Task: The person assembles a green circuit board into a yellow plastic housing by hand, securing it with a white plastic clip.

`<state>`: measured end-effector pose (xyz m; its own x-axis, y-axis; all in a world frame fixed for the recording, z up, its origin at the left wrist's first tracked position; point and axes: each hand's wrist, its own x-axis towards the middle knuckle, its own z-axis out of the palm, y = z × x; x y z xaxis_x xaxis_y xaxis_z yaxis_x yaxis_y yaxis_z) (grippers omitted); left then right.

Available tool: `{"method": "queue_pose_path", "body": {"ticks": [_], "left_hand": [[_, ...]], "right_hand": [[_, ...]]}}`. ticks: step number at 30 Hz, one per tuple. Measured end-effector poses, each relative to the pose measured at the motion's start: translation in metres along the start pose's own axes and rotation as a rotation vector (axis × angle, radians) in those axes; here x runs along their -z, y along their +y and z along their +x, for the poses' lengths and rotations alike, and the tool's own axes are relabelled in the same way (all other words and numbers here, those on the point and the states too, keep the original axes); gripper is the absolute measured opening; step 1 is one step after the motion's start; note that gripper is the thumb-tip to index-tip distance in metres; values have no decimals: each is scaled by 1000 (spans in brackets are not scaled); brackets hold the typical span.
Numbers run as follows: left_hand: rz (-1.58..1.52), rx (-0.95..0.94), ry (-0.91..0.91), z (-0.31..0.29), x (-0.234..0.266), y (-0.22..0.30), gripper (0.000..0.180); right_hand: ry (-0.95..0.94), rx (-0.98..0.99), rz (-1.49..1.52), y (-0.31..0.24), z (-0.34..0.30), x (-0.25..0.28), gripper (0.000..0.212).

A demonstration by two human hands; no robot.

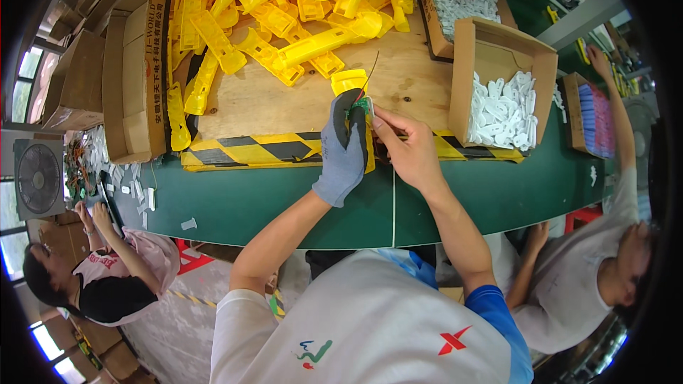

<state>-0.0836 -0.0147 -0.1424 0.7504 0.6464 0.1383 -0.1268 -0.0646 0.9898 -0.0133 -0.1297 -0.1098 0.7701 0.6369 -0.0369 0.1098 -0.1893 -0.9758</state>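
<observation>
My left hand [340,149], in a grey-blue glove with dark fingers, is closed around a yellow plastic housing [349,81] over the near edge of the wooden board. By its fingertips shows a small green circuit board [363,104], from which thin red and black wires [370,75] stick up. My bare right hand [414,155] is closed in a pinch against the right side of the circuit board. At those fingertips a small white part [371,107] shows; its shape is mostly hidden. More yellow housings [284,21] lie piled beyond my hands.
Right of the wooden board [398,82] stands a carton [466,85] of small white plastic pieces [502,112]. An open carton [135,71] is at the left. Black-and-yellow tape [249,151] edges the board on the green table [235,195]. People sit on both sides.
</observation>
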Motion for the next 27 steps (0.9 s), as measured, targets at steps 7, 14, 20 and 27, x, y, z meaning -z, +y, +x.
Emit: {"method": "queue_pose_path", "body": {"ticks": [7,14,20,27], "left_hand": [[6,-46,11,-2,4,4,28],[117,-59,0,0,5,10,30],[128,-81,-45,3,5,12,27],[107,-80,-49,7,14,6,24]], "right_hand": [[18,-103,83,-20,-7,-6,31],[-46,-85,114,6,3,2,32],[3,-43,285,19,10,-3,34],[20,15,331,16,13,-13,36]]}}
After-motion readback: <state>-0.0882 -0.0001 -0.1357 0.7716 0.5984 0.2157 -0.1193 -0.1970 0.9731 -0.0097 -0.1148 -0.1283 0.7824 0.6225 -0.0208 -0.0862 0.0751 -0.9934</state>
